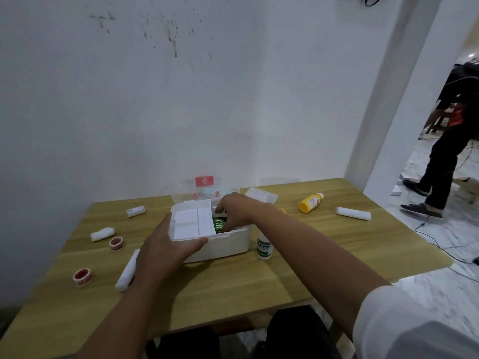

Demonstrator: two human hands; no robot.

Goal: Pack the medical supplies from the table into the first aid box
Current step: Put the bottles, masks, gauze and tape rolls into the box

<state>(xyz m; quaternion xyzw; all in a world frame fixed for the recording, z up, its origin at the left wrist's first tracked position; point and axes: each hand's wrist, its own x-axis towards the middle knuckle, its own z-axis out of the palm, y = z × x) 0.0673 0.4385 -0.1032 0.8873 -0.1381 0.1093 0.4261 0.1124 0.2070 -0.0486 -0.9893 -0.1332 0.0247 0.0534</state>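
Left hand: my left hand (166,244) is clamped on the near-left corner of the first aid box (223,244), thumb along the front rim, fingers wrapped on the divided tray (191,221).
Right hand: my right hand (234,207) reaches down into the open right part of the box; its fingertips are on or around the green container (218,225), but I cannot tell from here whether they grip it or merely touch it.
First aid box: white, open, in the middle of the wooden table (324,244); the clear lid (204,189) with a red cross label stands up behind it.
Divided tray: sits across the left part of the box top, compartments showing white.
Green container: inside the box, just right of the tray, white letters on it.
Green and white bottle (263,246): upright on the table, just beside the box's right wall.
Yellow bottle (310,202): lying on its side, well to the right.
Gauze rolls: one at the far right (353,213), a long one near my left forearm (127,272), one at the left (103,233), a small labelled one far left (135,211).
Tape rolls: two red and white ones on the left, one near the gauze (116,243), one closer to me (83,276).
Clear packet (261,195): behind my right hand, on the table.
Background: a person (451,141) in dark clothes stands on the floor at right.
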